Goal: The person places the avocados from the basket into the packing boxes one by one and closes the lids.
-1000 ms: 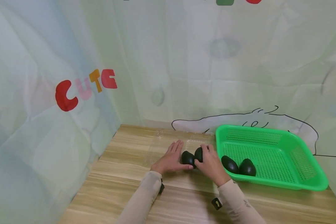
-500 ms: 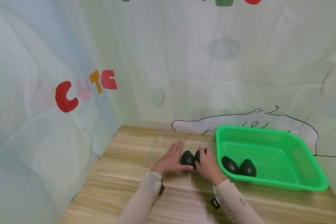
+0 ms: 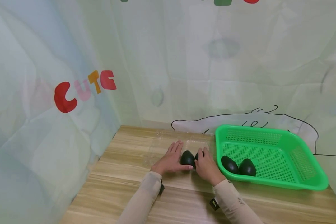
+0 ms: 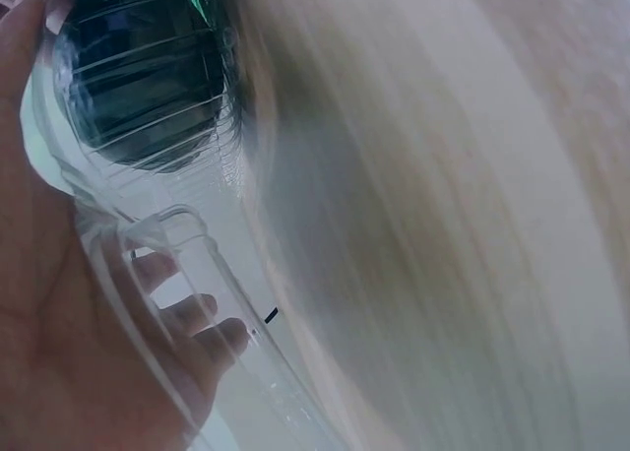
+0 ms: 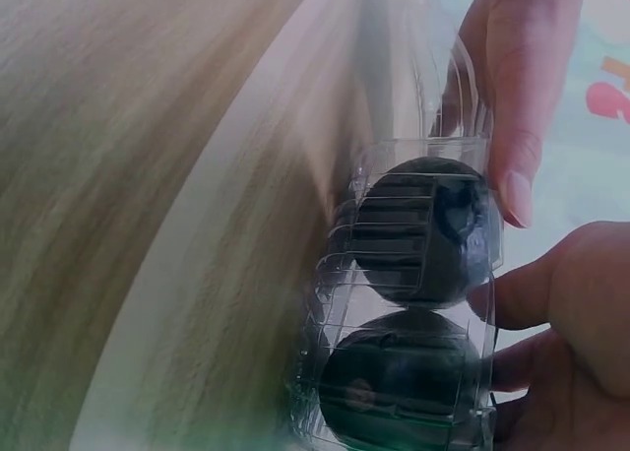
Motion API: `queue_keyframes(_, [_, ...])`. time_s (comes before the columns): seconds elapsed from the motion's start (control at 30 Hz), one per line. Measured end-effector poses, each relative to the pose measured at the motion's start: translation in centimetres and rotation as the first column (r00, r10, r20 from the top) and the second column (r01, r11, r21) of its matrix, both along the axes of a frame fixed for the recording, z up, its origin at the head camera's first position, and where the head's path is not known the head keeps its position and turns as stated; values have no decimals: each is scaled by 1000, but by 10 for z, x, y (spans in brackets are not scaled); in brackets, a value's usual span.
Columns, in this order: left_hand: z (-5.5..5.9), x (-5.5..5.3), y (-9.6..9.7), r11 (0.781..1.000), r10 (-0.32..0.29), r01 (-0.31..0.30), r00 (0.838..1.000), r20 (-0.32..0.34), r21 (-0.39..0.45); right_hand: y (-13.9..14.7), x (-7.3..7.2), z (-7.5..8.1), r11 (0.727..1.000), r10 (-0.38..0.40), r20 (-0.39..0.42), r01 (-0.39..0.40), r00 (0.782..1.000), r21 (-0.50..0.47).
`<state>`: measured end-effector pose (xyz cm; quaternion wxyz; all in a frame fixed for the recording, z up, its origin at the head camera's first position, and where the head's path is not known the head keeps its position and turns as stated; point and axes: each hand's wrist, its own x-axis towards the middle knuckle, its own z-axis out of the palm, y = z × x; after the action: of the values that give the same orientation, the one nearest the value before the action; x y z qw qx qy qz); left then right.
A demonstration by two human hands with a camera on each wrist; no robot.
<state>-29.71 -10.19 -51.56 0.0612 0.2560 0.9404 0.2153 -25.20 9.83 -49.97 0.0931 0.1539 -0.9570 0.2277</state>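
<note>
In the head view, a clear plastic clamshell container [image 3: 194,144] lies unfolded on the table. Two dark avocados sit side by side in its near right part. My left hand [image 3: 170,160] rests along the container beside the left avocado [image 3: 187,158], fingers extended and thumb stretched along the near side. My right hand [image 3: 208,166] holds the right avocado [image 3: 197,156], its fingers curved over the top and covering most of it. The right wrist view shows both avocados behind the ribbed container wall [image 5: 340,249], with the right thumb [image 5: 527,295] between them.
To the right stands a green plastic basket [image 3: 268,183] with two more dark avocados [image 3: 247,167] in its near left corner. A printed cloth backdrop [image 3: 184,77] rises behind and to the left of the wooden table [image 3: 109,189].
My right hand has shifted slightly left, and its avocado sits lower, with less of it showing. The left hand stays in place.
</note>
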Motion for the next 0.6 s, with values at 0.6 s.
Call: queue_keyframes(0.6, [2, 1, 0, 1000, 2, -2, 1000, 12, -1, 11, 9, 31, 999, 11, -16, -12, 1000, -39])
